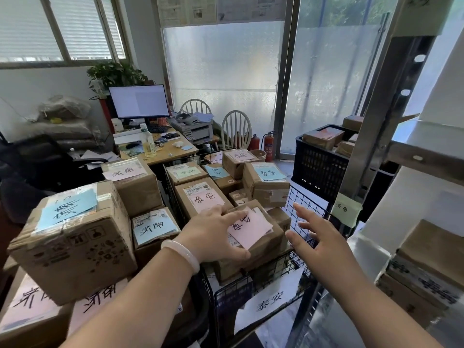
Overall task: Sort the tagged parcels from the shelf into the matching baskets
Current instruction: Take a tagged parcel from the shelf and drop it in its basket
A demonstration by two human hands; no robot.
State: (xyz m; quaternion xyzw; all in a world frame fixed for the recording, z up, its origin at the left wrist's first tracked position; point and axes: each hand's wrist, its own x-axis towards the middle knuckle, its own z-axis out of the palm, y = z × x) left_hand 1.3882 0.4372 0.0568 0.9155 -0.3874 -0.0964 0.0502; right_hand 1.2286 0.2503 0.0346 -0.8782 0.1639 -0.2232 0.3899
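office (22, 91) | left hand (213, 234) touches parcel (253, 229) | right hand (319, 237) above basket (305, 197) rim

Matt cardboard parcels (75, 247), paper tags (67, 209), black wire basket (305, 202), plastic crate (321, 169), dull metal shelf (391, 116).

brown parcel (253, 237) with pink tag (248, 228); black wire basket (305, 209); pale bangle (181, 254).

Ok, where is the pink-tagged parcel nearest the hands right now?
In the head view, centre: the pink-tagged parcel sits on top at the near end of the wire basket, under the left hand, with the right hand to its right.
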